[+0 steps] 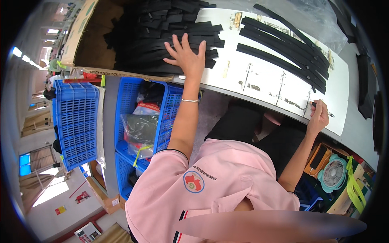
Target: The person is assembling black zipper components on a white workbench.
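head view, everything placed by the white board [336, 97] on the grey table [356, 127]. so the left hand [186, 56] is just off the board's left edge, palm down, fingers and thumb fanned wide, resting on a big messy pile of black strips [162, 50]. the pile's right ends poke over that left edge of the board, and the rest runs back into an open cardboard box [95, 44] further left. thin bracelet [189, 100] on that wrist btw.

right hand [320, 113] is over the board's near edge, toward its right end, pinching a slim black pen [331, 115] between thumb and fingers. can't really tell if the pen is touching the board or just above it.

on the board itself a handful of long black strips [279, 44] lie slanted, roughly side by side, across its far and right part, with small round spots near the right ends of some. the board's near half has thin upright lines and dark smudgy marks on it.

around it: a clear plastic sheet [312, 18] past the far edge, more black pieces [364, 87] on the table off to the right, a blue crate [129, 95] with bagged stuff below the board's left end, and a little teal fan [334, 172] below its right end.
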The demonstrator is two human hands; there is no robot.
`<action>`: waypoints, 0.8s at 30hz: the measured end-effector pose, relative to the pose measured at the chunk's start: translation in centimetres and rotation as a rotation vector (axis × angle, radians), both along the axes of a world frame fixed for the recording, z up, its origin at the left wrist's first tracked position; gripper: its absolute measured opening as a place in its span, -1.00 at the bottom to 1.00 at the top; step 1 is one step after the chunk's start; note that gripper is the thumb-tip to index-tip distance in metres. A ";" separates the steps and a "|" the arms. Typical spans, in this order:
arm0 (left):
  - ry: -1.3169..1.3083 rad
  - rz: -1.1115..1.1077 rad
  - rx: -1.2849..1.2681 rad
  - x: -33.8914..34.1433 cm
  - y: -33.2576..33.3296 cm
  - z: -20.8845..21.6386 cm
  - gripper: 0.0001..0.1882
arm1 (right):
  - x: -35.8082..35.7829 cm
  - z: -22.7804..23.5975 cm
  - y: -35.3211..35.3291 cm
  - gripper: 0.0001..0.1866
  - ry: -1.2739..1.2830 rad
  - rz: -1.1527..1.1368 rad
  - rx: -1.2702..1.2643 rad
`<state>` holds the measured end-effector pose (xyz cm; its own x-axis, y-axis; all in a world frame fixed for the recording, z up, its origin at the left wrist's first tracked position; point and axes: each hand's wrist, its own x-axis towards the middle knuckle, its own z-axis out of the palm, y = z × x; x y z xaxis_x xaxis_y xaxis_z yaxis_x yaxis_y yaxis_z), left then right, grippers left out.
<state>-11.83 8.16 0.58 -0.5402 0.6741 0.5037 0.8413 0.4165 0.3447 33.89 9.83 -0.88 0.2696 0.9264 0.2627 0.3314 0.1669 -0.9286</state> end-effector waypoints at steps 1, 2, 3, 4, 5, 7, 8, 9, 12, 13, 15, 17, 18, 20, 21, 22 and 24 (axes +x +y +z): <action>0.006 -0.021 -0.028 0.4 -0.1 0.0 -0.28 | 0.3 -0.2 0.0 -0.75 -0.001 -0.005 0.006; -0.005 -0.053 -0.048 0.7 -0.6 -0.1 -0.30 | 0.6 -0.6 0.0 -0.75 -0.003 -0.003 -0.017; -0.015 -0.084 -0.068 1.0 -1.1 -0.3 -0.32 | 0.8 -0.8 0.0 -0.75 -0.004 -0.001 -0.039; -0.031 -0.098 -0.052 1.4 -1.8 -0.1 -0.39 | 0.8 -0.7 -0.1 -0.75 -0.001 -0.006 -0.037; -0.027 -0.105 -0.051 1.4 -2.0 -0.2 -0.39 | 0.7 -0.5 -0.1 -0.75 -0.001 -0.004 -0.040; -0.043 -0.130 -0.072 0.9 -2.6 -0.2 -0.45 | 0.4 -0.2 -0.3 -0.76 -0.001 -0.012 -0.048; 0.006 -0.130 -0.037 0.6 -2.5 -0.1 -0.50 | 0.3 0.0 -0.3 -0.76 0.004 -0.002 -0.036; 0.034 -0.140 0.027 0.0 -2.3 0.1 -0.64 | 0.1 0.1 -0.2 -0.77 0.009 0.007 -0.024; 0.104 -0.172 -0.014 -0.9 -1.5 1.6 -0.78 | 0.1 0.2 -0.3 -0.77 -0.002 0.010 -0.003; 0.108 -0.202 0.021 -1.0 -1.3 1.9 -0.81 | -0.2 0.1 -0.2 -0.76 0.015 0.015 0.025; 0.128 -0.334 0.070 0.4 -0.7 2.7 -0.76 | -0.1 0.1 -0.3 -0.76 0.011 0.009 0.035; 0.132 -0.539 0.063 2.6 -0.6 3.3 -0.70 | 0.1 -0.1 -0.1 -0.77 0.019 0.017 0.040; 0.027 -0.650 0.010 4.2 -0.7 3.4 -0.68 | 0.0 0.2 -0.2 -0.79 0.026 -0.004 0.014; -0.130 -0.800 -0.077 8.4 -1.0 3.7 -0.69 | -0.4 0.7 -0.2 -0.80 0.038 -0.020 0.008; -0.215 -0.851 -0.103 10.4 -1.1 3.4 -0.67 | -0.4 0.8 -0.2 -0.80 0.040 -0.018 0.026; -0.265 -0.899 -0.097 12.4 -1.1 3.3 -0.69 | -0.8 1.2 -0.3 -0.80 0.086 -0.007 0.035; -0.315 -1.000 -0.062 15.3 -0.8 2.6 -0.73 | -1.4 1.8 -0.4 -0.76 0.125 0.019 0.040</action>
